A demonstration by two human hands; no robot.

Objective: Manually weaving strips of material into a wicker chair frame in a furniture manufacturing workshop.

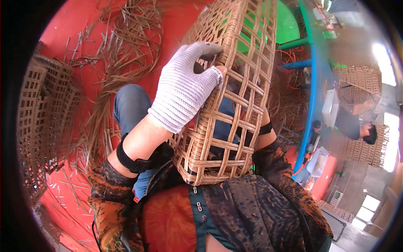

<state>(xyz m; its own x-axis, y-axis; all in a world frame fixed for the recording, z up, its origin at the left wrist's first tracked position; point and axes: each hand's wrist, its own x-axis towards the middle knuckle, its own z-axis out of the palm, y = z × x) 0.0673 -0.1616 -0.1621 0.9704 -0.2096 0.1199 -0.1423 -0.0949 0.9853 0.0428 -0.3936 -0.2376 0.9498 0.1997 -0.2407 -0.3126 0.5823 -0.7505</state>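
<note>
A brown woven basket [231,117] with an open lattice side stands tilted in front of my body, its lower end against my lap. My left hand [184,82], in a pale knitted glove with the thumb tip bare, is closed on the basket's thick wrapped edge. The fingers bend around that edge and the thumb presses beside it. My right hand is mostly hidden behind the lattice; only its wrist [265,122] with a black band shows at the far side of the basket. What its fingers do cannot be seen.
Long loose strips [128,46] lie heaped on the red floor covering [176,21]. Another woven piece [46,109] stands at the left. A blue and green frame [311,88] rises at the right. Farther right, a person [357,124] is near more woven pieces [357,84].
</note>
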